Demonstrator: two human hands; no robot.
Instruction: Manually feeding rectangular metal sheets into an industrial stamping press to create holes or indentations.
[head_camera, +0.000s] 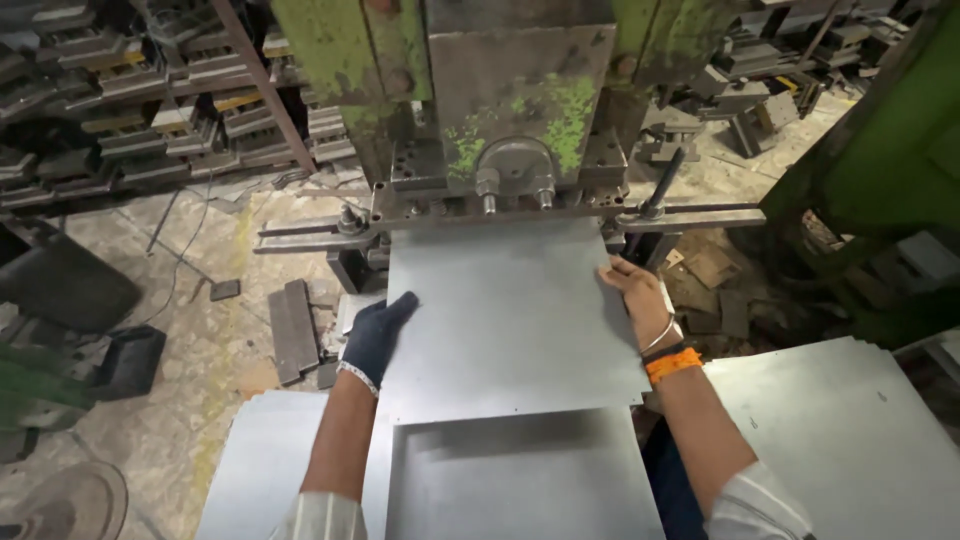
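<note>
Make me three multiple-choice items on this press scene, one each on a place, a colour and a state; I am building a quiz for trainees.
1. Where does the far edge of the metal sheet lie?
A. under the press
B. on the floor
C. on a shelf

2. What colour is the glove on the left hand?
A. white
B. dark blue
C. orange

3. How is the right hand?
A. gloved
B. bare, on the sheet's right edge
C. off the sheet

Answers:
1 A, the sheet runs in beneath the press head.
2 B, the glove looks dark blue.
3 B, the bare fingers rest on the right edge, above an orange wristband.
</note>
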